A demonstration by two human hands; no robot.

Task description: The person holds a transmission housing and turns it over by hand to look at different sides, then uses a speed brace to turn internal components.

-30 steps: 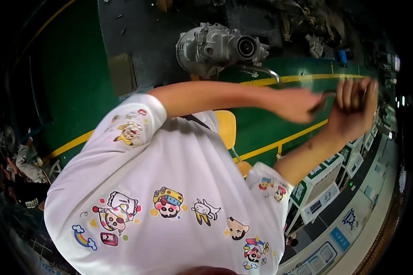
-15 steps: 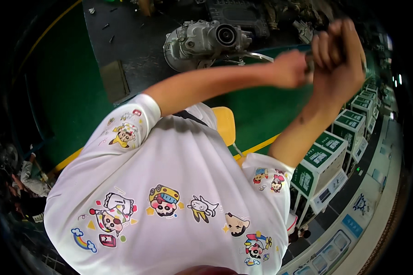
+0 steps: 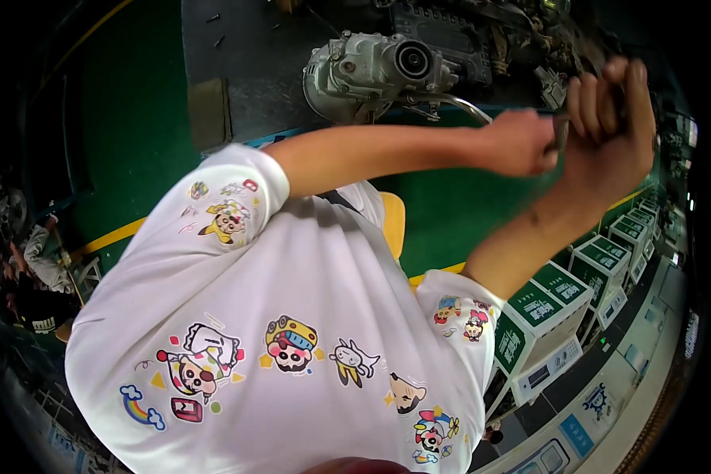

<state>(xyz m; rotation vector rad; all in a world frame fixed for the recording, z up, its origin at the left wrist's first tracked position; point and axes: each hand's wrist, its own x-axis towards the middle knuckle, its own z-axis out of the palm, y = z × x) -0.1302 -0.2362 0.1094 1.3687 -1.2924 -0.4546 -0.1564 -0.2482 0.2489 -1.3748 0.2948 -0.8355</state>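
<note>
My left arm reaches across in front of my white shirt, and my left hand is closed in a fist near the upper right. Just beyond it is my right hand, raised, with its fingers curled in. A small metal piece shows between the two hands; its kind is hidden by the fingers and blur. Behind my left hand a curved shiny metal bar runs towards the grey metal gear housing, which has a round black-ringed opening. Whether the bar reaches my hand cannot be seen.
The housing stands on a dark workbench beside a black ribbed tray and other metal parts. A yellow stool is close to my body on the green floor. White-and-green cabinets line the right. People are at the far left.
The view has shifted, so the bench and housing sit further right. Both hands stay close together and appear further right and slightly lower in the picture.
</note>
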